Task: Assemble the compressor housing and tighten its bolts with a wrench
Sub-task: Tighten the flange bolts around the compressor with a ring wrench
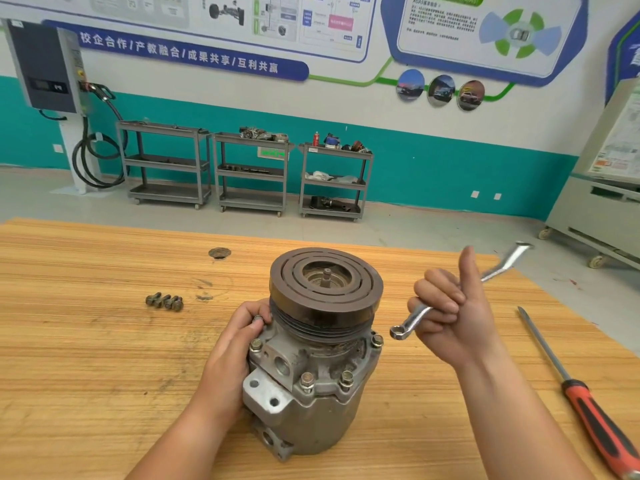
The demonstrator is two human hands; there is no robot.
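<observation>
Compressor (311,386), wrench (412,322) in right hand (453,317), ADAS poster (485,32)

One camera on my head, facing forward and down.
It looks from just above the desk (86,358), close over the compressor (311,410) between my left grip (232,344) and right grip (453,317); its wide view reaches across the floor (415,223) to the carts (252,171) at the far wall (433,161).

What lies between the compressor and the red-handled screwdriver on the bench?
Head view: only the right hand, gripping a ring wrench, and its forearm, above bare wooden bench between compressor and screwdriver.
</observation>
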